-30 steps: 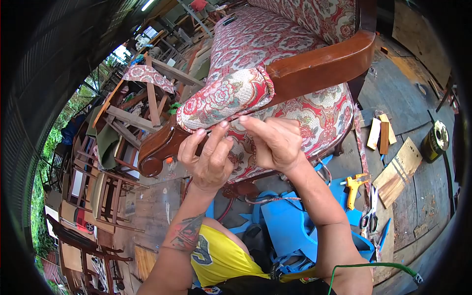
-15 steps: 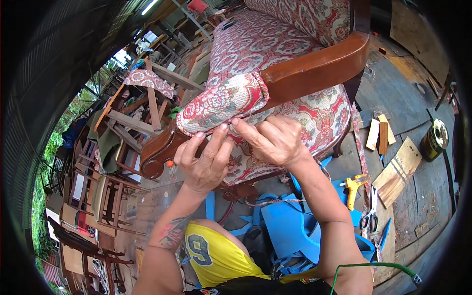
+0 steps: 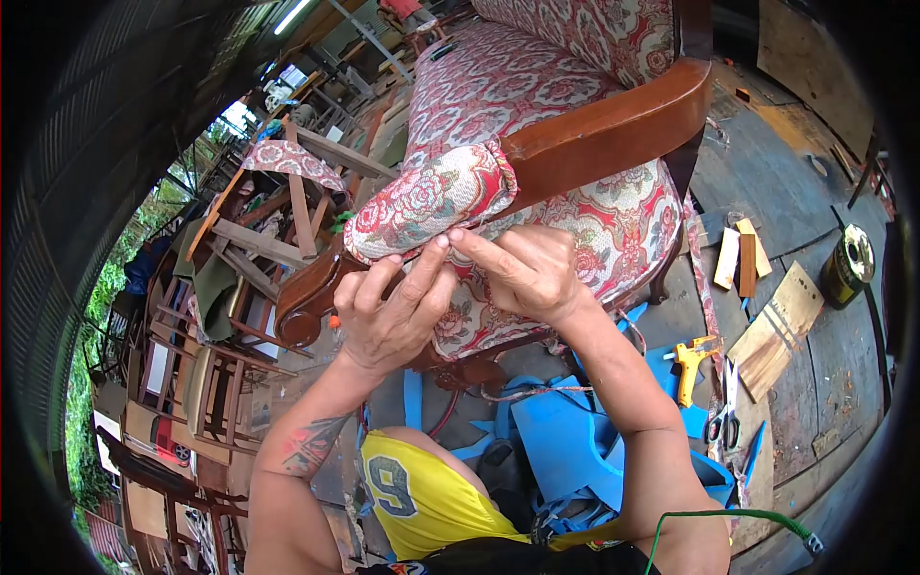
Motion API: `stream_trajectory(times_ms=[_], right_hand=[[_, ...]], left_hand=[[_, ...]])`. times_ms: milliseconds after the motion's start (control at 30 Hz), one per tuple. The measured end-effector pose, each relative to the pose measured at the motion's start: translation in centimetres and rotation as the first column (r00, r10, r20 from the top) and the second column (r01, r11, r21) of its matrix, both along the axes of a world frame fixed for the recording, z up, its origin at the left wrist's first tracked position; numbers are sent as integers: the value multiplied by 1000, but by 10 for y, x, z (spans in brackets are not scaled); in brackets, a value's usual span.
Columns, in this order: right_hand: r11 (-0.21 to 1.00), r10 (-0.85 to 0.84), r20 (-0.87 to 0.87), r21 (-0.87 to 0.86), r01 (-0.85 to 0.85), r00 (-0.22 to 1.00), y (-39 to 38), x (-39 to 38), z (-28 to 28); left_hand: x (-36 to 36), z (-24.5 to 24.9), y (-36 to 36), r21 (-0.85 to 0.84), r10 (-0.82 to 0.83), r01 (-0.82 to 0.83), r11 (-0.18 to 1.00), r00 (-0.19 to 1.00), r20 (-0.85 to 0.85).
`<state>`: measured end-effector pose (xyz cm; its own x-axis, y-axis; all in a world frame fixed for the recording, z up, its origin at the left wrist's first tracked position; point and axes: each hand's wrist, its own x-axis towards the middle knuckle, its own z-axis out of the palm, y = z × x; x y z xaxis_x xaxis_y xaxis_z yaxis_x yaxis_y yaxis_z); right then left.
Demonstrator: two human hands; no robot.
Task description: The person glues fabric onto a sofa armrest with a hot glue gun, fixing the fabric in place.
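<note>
A floral armrest pad [image 3: 431,199] with a gathered red-edged end covers the front of the sofa's brown wooden arm [image 3: 613,125]. Along its lower edge, my left hand [image 3: 398,311] presses with bent fingertips, the index nearest the middle. My right hand [image 3: 532,273] meets it there, its index finger stretched to the same edge and its other fingers curled in. Both hands grip the fabric at this edge; the thumbs are mostly hidden. Below lies the patterned seat [image 3: 613,225] of the sofa.
Blue foam pieces [image 3: 565,441] lie on the floor by my legs. To the right are a yellow glue gun [image 3: 690,369], scissors [image 3: 728,412], wood offcuts [image 3: 776,331] and an open can [image 3: 850,264]. Stacked wooden frames [image 3: 230,383] fill the left. A person [image 3: 407,14] is far back.
My fingers stay at the pad's lower edge, with only a slight shift. The view has moved a little.
</note>
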<state>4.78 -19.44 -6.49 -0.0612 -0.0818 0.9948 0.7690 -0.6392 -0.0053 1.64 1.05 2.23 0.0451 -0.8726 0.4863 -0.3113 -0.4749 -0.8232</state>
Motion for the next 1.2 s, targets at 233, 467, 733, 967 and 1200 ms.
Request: stream_trajectory(times_ms=[233, 467, 733, 967, 1200], right_hand=[[987, 141, -34, 79, -138, 989, 4, 1, 0], [1000, -30, -17, -1, 30, 999, 0, -2, 0], [995, -93, 7, 32, 93, 996, 9, -3, 0], [988, -53, 65, 149, 43, 996, 21, 1, 8], [976, -10, 78, 216, -7, 997, 28, 1, 7]], left_hand=[[0, -1, 1, -25, -72, 71, 997, 996, -45], [-11, -3, 9, -7, -306, 308, 951, 945, -112], [-7, -11, -9, -329, -99, 92, 940, 995, -5], [-2, -16, -21, -404, -144, 128, 906, 989, -11], [-3, -17, -27, -455, -142, 114, 883, 989, -27]])
